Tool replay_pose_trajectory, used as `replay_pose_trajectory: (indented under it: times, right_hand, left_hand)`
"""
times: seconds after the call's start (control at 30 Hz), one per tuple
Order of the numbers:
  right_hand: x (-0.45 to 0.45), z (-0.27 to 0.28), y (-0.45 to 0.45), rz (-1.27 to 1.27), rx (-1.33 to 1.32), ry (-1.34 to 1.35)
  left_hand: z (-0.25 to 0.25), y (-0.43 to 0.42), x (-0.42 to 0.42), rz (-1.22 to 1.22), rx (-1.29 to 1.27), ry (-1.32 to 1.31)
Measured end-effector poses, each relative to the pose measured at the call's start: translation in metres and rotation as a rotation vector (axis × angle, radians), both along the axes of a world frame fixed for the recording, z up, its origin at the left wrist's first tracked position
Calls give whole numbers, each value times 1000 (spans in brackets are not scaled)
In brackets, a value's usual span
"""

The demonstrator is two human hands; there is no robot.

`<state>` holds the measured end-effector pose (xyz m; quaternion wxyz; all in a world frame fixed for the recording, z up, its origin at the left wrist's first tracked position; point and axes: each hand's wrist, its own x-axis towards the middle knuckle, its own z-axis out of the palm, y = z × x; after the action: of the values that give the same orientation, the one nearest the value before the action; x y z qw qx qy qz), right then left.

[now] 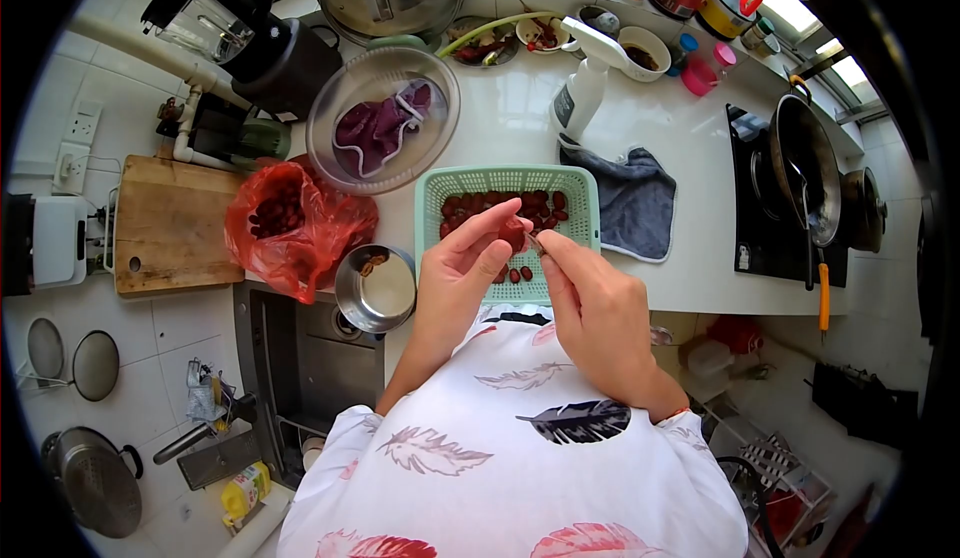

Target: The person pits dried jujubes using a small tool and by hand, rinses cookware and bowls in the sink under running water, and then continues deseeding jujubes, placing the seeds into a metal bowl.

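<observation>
Over the green basket (428, 208), my left hand (465, 268) pinches a dark red date (513, 233) between its fingers and thumb. My right hand (605, 303) meets it from the other side, its fingers closed around a thin metal tool (536, 245) whose tip touches or nearly touches the fruit. Most of that tool is hidden in the hand, so its kind is unclear. Many more red dates (480, 201) lie in the basket, several of them near its front side. Left of the basket, a metal pot (385, 303) contains a few brownish pieces.
A red plastic bag (300, 258) with dates stands beside a wooden cutting board (165, 228). Behind are a clear bowl (330, 148) with a purple cloth (375, 133) and a spray bottle (585, 83). A grey towel (640, 203) lies right, before the pan (800, 148) on the stove.
</observation>
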<state>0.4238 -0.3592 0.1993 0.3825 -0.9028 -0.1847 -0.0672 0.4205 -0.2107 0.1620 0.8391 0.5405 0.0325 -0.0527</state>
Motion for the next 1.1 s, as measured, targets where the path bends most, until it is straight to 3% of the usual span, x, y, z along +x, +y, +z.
replay_pose_trajectory:
  times: [0.17,0.3,0.5,1.1]
  right_hand:
    - [-1,-1,0,-4,10,-6]
    - [-3,1,0,26,-130,-9]
    - [-7,2,2,31,-251,-48]
    - [-18,1,4,-93,-464,-171]
  left_hand:
    - [4,0,0,-18,69,-24]
    - [3,-5,-3,16,110,-54]
    - [-2,-13,-7,116,86,-58]
    - [-3,-22,-7,121,20,-31]
